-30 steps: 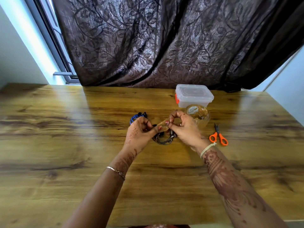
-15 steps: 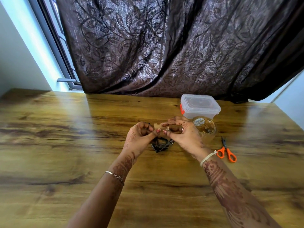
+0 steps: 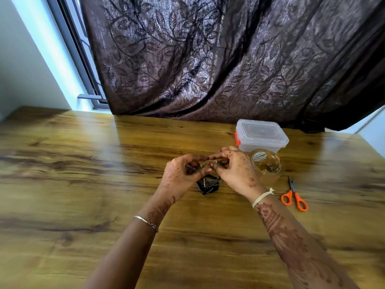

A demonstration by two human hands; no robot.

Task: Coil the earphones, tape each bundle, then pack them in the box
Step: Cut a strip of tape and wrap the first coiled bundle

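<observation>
A dark coiled earphone bundle (image 3: 208, 184) hangs between my two hands just above the wooden table (image 3: 83, 184). My left hand (image 3: 181, 176) pinches the coil's top from the left. My right hand (image 3: 235, 172) pinches it from the right. A strip of clear tape (image 3: 208, 163) stretches between my fingertips over the coil. A bit of blue cable (image 3: 190, 167) shows behind my left fingers. The clear tape roll (image 3: 267, 165) stands right of my right hand. The clear plastic box (image 3: 261, 135), lid on, with an orange latch, sits behind it.
Orange-handled scissors (image 3: 294, 198) lie on the table right of my right wrist. A dark patterned curtain (image 3: 208, 59) hangs along the table's far edge, with a window frame (image 3: 83, 59) at the left.
Both hands stay pinched on the coil and tape. The blue earphones seen to the left earlier are now mostly hidden behind my left hand. The view has tilted upward.
</observation>
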